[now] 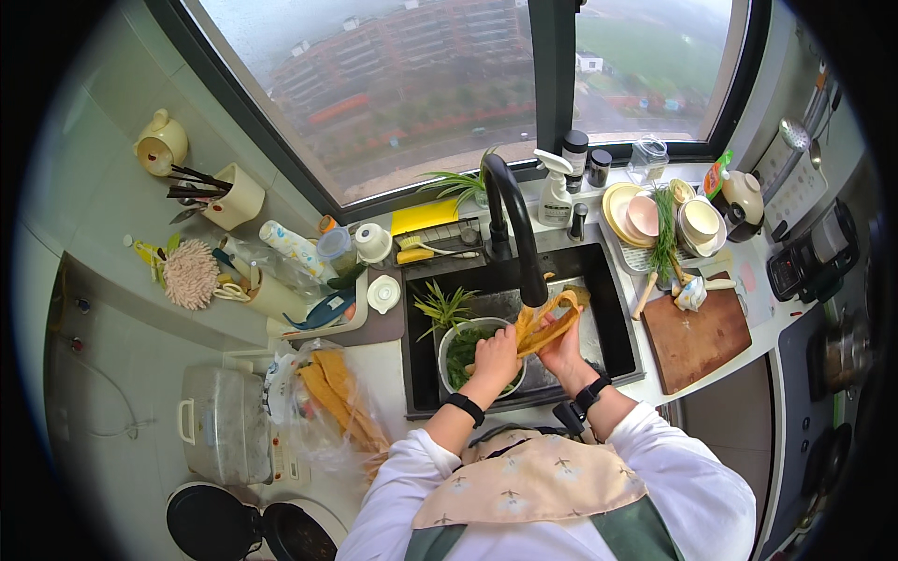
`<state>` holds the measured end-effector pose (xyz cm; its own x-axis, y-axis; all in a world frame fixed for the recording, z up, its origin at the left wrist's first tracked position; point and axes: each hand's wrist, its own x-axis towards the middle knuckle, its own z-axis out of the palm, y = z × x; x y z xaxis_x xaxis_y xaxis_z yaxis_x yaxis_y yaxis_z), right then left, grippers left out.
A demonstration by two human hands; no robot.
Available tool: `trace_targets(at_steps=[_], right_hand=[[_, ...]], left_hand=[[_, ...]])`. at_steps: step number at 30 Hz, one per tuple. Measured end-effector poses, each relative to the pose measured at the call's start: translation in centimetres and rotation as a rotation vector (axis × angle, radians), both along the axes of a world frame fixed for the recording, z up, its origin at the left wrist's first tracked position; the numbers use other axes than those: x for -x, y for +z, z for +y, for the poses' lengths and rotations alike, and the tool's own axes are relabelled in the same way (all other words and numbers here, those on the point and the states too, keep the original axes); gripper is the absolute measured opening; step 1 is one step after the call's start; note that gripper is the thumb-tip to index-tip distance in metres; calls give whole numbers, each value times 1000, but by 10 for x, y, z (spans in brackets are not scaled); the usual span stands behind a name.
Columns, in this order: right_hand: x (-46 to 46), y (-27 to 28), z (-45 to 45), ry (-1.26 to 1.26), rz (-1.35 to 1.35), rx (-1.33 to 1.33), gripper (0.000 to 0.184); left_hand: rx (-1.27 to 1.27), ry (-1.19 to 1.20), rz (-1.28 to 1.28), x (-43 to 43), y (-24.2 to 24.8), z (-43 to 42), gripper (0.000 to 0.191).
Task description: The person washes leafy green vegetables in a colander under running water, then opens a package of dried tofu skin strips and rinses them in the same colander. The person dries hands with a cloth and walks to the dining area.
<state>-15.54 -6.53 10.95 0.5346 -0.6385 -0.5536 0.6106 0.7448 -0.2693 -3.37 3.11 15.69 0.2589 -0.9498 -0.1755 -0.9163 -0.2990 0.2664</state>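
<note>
Both of my hands are over the black sink (610, 336), under the black faucet (501, 196). A limp strip of orange-yellow material (547, 329), cloth or food I cannot tell, is stretched between them in a loop. My left hand (497, 356) grips its lower left end, above the rim of a white bowl (447, 372) of green leaves (463, 350). My right hand (561, 350) holds the other side, palm up. A spiky green plant top (445, 308) leans behind the bowl. A sponge-like piece (577, 296) lies at the sink's back right.
Right of the sink are a wooden cutting board (701, 336), a bunch of green onions (661, 238) and a rack of dishes (635, 258). A spray bottle (555, 193) stands behind. At left are a plastic bag (316, 428) with orange-yellow material and a lidded white cup (384, 294).
</note>
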Motion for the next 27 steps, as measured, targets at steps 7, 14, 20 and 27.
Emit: trace_targets(at_steps=[7,14,20,27], right_hand=[[13,-22,-12,33,-178,20,70],[5,-26,-10,-19,-128,-22,72],[-11,-18,-2,25,-56,87,79],[-11,-21,4,121,47,161,64]], left_hand=[[247,-143,357,6,13,9,105],[113,-208,494,-2,15,-4,110],[-133,-34,89,8,6,-23,99],[106,-162,-339,29,-4,-8,87]])
